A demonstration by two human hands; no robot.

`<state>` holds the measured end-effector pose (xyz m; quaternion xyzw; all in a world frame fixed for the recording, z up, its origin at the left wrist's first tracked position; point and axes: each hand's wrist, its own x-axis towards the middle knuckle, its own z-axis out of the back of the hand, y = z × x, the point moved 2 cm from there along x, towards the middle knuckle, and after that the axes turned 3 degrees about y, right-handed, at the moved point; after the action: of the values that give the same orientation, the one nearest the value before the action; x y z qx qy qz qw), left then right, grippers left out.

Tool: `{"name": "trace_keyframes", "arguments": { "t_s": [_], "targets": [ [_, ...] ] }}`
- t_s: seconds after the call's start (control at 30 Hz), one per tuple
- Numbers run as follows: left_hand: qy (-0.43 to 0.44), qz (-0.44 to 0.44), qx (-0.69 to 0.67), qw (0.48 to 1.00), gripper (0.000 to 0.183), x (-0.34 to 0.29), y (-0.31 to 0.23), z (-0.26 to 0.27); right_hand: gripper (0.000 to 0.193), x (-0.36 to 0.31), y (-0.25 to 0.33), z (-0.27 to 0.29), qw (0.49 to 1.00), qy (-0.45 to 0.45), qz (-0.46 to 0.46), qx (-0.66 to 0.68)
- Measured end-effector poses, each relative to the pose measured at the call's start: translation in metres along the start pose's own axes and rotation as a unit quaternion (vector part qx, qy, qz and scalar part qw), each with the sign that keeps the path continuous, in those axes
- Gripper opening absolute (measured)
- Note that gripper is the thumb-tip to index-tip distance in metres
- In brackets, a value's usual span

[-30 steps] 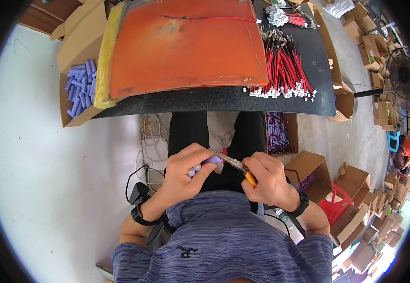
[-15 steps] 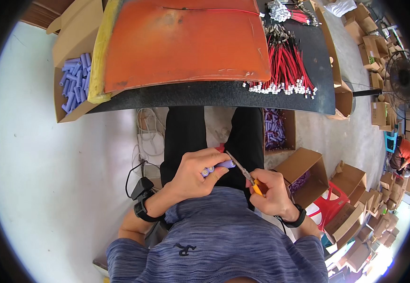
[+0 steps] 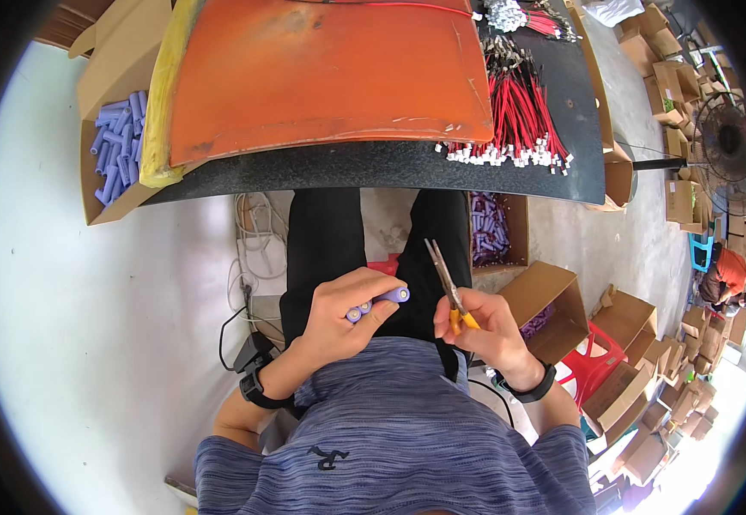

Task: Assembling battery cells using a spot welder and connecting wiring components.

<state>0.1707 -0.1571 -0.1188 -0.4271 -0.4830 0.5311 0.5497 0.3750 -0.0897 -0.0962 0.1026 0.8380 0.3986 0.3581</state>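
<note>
Over my lap, my left hand (image 3: 345, 311) is closed around a few purple cylindrical battery cells (image 3: 393, 295); their round metal ends face outward between thumb and fingers. How many lie deeper in the palm is hidden. To its right, my right hand (image 3: 486, 328) grips long-nose pliers (image 3: 446, 279) by their yellow handles. The slim metal jaws point up and slightly left, a little apart at the tips, with nothing between them. Pliers and cells do not touch.
Ahead stands a black table (image 3: 373, 172) bearing an orange mat (image 3: 330, 81) and bundled red-black wires with white connectors (image 3: 527, 112). An open carton of purple cells (image 3: 120, 142) sits at its left. Cartons (image 3: 545, 300), a red stool (image 3: 592, 356) and a fan (image 3: 725, 142) are on the right.
The pliers' jaws have come away from the cell in my left hand and swung more upright. The cells remain in my left hand. The whole view has shifted slightly.
</note>
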Motion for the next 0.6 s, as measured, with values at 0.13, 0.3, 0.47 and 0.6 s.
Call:
{"name": "trace_keyframes", "arguments": {
  "t_s": [0.13, 0.3, 0.47, 0.6],
  "targets": [
    [0.012, 0.025, 0.0, 1.0, 0.019, 0.0, -0.002, 0.004, 0.027, 0.006, -0.014, 0.002, 0.993, 0.065, -0.043, 0.09],
    [0.025, 0.018, -0.016, 0.999, 0.018, 0.003, -0.006, -0.002, 0.025, 0.01, -0.015, -0.008, 0.989, 0.074, -0.07, 0.108],
    [-0.111, 0.115, 0.014, 0.987, 0.019, 0.005, 0.026, 0.005, 0.025, 0.007, -0.022, -0.01, 0.988, 0.074, -0.122, 0.058],
    [-0.132, 0.16, -0.018, 0.978, 0.022, 0.002, 0.03, 0.015, 0.025, 0.006, -0.027, -0.005, 0.982, 0.091, -0.133, 0.098]
  ]
}}
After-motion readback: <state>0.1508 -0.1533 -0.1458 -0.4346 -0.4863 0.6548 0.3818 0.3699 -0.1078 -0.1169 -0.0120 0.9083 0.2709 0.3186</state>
